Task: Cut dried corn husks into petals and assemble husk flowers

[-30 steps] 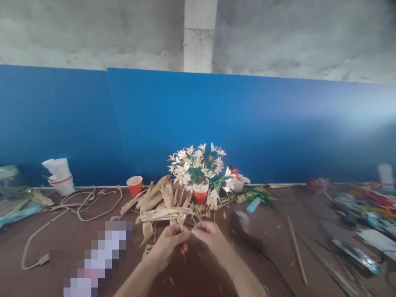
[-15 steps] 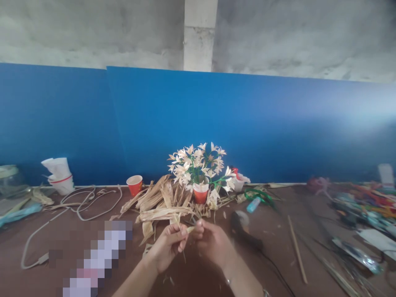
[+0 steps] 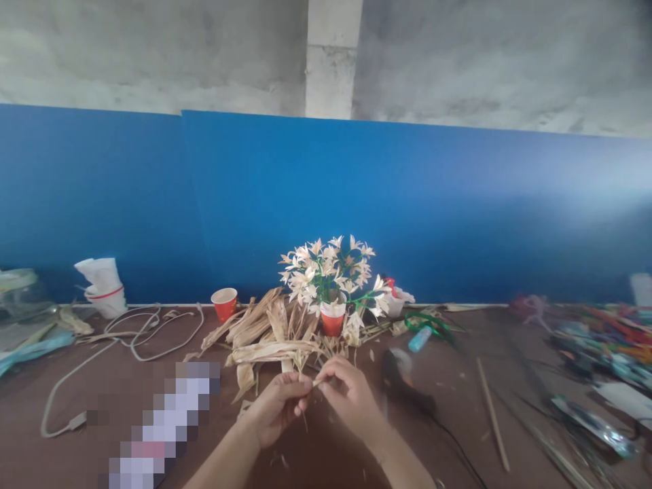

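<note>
Pale straw-coloured husk strip (image 3: 315, 382) is btwn the fingertips of both hands, low ctr, just above the table (image 3: 316, 455). L hand (image 3: 279, 407): thumb & fingers pinching it, more pale pointed bits sticking up past the fingers. R hand (image 3: 350, 395): thumb & fingertips pinched at the strip's other end, fingers curled.

Just beyond the hands, a husk pile (image 3: 267, 329) lies in the way, spread L of a red cup (image 3: 332, 326) w/ white flowers (image 3: 326, 272) on green stems. 2nd red cup (image 3: 225, 307) stands upright at the pile's far L. Behind the flowers, R side: white tub (image 3: 395, 305), part hidden, w/ sth red in it.

R of the hands: dark tool (image 3: 407, 390), blurred, w/ black cord running toward the near edge; past it a thin stick (image 3: 493, 415). Farther back, green coil (image 3: 441, 326) & lt-blue tube (image 3: 420, 339), side by side. Far R: mixed clutter (image 3: 606, 336), too blurred to sort.

Far L: clear jar (image 3: 19, 299), blue plastic (image 3: 41, 352), white cup (image 3: 108, 304) w/ paper in it, grey cable looped nr it, plug (image 3: 77, 422) toward the near side. Pixelated patch L of the L hand; can't tell what's there. Blue panel (image 3: 356, 183) closes off the back.
</note>
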A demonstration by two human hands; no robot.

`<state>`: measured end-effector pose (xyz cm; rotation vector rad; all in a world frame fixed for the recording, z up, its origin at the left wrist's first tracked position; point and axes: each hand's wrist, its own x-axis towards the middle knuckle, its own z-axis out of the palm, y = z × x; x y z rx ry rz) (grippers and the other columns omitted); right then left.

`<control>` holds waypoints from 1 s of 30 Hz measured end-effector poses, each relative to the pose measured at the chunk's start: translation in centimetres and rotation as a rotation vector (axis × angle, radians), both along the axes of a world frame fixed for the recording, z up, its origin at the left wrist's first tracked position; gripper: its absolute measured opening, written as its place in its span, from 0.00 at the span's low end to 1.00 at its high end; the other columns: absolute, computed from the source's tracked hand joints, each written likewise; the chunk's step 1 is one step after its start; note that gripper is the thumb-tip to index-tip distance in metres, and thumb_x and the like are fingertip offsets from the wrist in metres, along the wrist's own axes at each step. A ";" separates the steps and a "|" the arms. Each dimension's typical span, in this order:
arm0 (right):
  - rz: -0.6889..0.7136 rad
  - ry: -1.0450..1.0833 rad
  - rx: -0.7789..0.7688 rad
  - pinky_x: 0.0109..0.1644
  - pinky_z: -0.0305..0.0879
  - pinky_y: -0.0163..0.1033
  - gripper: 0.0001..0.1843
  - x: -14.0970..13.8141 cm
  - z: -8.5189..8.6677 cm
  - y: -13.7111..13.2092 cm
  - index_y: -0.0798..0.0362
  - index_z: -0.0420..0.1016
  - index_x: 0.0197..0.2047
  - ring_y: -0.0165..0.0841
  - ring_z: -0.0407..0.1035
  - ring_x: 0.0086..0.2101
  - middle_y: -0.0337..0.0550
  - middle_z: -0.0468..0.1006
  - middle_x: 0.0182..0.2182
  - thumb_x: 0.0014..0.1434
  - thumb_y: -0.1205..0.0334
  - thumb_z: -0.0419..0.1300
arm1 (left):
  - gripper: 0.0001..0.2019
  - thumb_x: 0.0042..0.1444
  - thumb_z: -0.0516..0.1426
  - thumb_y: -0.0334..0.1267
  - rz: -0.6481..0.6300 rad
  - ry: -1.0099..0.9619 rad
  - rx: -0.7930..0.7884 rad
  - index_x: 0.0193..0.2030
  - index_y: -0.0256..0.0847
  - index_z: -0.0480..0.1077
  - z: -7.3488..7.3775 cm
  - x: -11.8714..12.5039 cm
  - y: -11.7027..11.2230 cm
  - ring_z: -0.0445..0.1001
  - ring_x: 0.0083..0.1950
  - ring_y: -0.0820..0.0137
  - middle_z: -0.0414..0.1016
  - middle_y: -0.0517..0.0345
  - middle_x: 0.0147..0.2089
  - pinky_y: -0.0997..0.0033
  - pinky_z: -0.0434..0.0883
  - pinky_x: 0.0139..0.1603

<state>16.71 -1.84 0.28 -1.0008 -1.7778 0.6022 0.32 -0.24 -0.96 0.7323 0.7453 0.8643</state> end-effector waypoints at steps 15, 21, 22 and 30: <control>-0.132 -0.055 -0.008 0.35 0.61 0.33 0.06 0.1 -0.3 0.1 0.53 0.66 0.31 0.31 0.65 0.30 0.40 0.71 0.28 0.58 0.64 0.50 | 0.13 0.38 0.67 0.36 0.090 0.013 0.043 0.27 0.35 0.68 0.2 0.2 0.0 0.70 0.25 0.80 0.68 0.63 0.24 0.85 0.69 0.27; -0.129 -0.177 0.114 0.37 0.60 0.34 0.06 0.2 -0.4 0.2 0.52 0.65 0.31 0.31 0.64 0.32 0.40 0.69 0.28 0.58 0.68 0.49 | 0.12 0.41 0.66 0.38 0.090 0.104 0.088 0.27 0.35 0.68 0.2 0.3 -0.1 0.69 0.23 0.81 0.68 0.64 0.24 0.84 0.68 0.24; -0.129 -0.193 0.124 0.37 0.59 0.34 0.06 0.2 -0.4 0.2 0.52 0.64 0.31 0.32 0.64 0.32 0.40 0.69 0.28 0.58 0.69 0.49 | 0.12 0.41 0.65 0.39 0.087 0.114 0.095 0.27 0.36 0.68 0.1 0.3 -0.1 0.69 0.23 0.81 0.68 0.64 0.24 0.84 0.67 0.24; -0.143 -0.228 0.124 0.38 0.59 0.35 0.07 0.2 -0.3 0.2 0.52 0.65 0.31 0.32 0.64 0.33 0.41 0.69 0.29 0.58 0.70 0.50 | 0.13 0.40 0.65 0.37 0.088 0.144 0.098 0.30 0.36 0.67 0.1 0.5 -0.3 0.70 0.22 0.78 0.69 0.64 0.22 0.81 0.67 0.24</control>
